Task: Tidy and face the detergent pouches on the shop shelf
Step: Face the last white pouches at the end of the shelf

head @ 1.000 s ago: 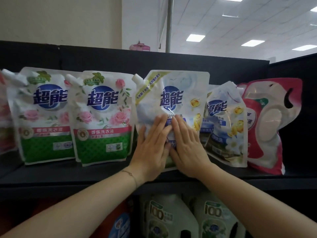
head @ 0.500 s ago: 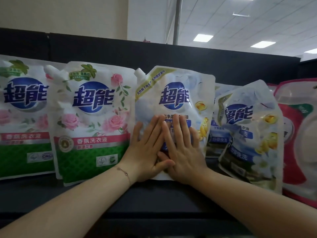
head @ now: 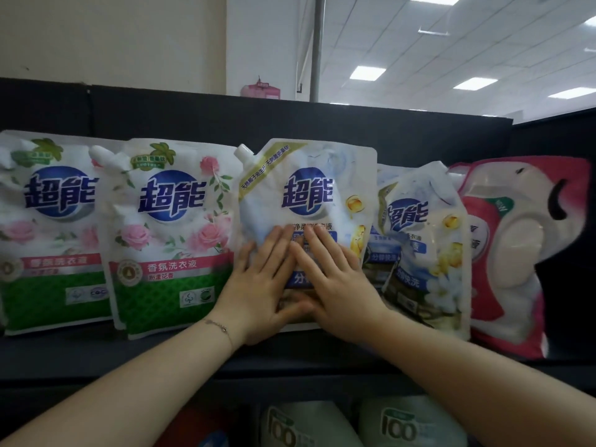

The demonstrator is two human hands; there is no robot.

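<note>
A white and blue spouted detergent pouch (head: 309, 191) stands upright in the middle of the black shelf (head: 96, 353), label facing me. My left hand (head: 258, 285) and my right hand (head: 335, 285) lie flat side by side on its lower front, fingers spread, pressing rather than gripping. Two rose-and-green pouches stand to its left, one (head: 167, 233) right beside it and one (head: 48, 227) at the frame edge. A matching blue pouch (head: 422, 243) leans crookedly on the right. Beyond that stands a pink and white pouch (head: 522, 253), turned partly away.
A black back panel (head: 290, 121) rises behind the row. On the shelf below stand pale green bottles (head: 409, 427) marked 100. The shelf's front lip (head: 322, 369) runs under my wrists.
The camera has pulled back and tilted, so the lower shelf shows again. Both hands stay flat on the middle pouch, which now stands a little straighter.
</note>
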